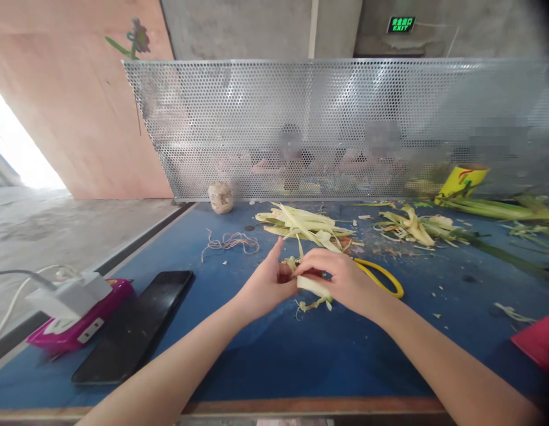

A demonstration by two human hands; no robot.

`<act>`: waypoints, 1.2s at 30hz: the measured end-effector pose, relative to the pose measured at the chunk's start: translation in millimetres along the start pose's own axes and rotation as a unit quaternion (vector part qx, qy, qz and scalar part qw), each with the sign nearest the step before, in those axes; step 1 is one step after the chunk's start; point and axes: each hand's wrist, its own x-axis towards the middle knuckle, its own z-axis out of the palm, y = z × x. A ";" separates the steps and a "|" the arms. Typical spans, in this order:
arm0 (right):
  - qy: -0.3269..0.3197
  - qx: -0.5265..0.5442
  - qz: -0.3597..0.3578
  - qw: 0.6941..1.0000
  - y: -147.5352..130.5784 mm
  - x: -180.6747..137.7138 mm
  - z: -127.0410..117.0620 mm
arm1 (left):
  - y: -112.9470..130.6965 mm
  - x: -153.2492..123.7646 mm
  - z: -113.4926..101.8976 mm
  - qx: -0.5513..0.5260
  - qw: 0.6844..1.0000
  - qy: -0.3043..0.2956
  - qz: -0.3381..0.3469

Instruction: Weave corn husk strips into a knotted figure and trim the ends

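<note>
My left hand and my right hand meet over the blue table, fingers pinched on a pale, folded strip of corn husk. The left thumb points upward while its fingers curl in. Thin, wispy husk shreds hang or lie just below the fingers; I cannot tell which. From behind the right hand a yellow loop like a scissors handle sticks out, the remainder hidden. Close beyond both hands lies a heap of pale green husk leaves.
Tangled string and a whitish roll lie left of the husks. Nearer are a black phone and a magenta power strip. More husk and a yellow tube stand right. A perforated metal screen crosses the back.
</note>
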 end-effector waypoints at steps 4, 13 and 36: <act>0.018 0.005 0.058 0.998 -2.3 -1.1 3.6 | 2.0 -0.3 2.5 -0.009 1.000 -0.011 -0.002; 0.032 0.049 0.094 0.994 1.7 -2.2 9.2 | 5.8 -4.2 2.4 -0.022 0.999 -0.014 -0.030; 0.062 0.103 0.159 0.980 -2.8 2.8 3.2 | 10.5 -10.5 8.8 0.075 0.994 -0.050 0.061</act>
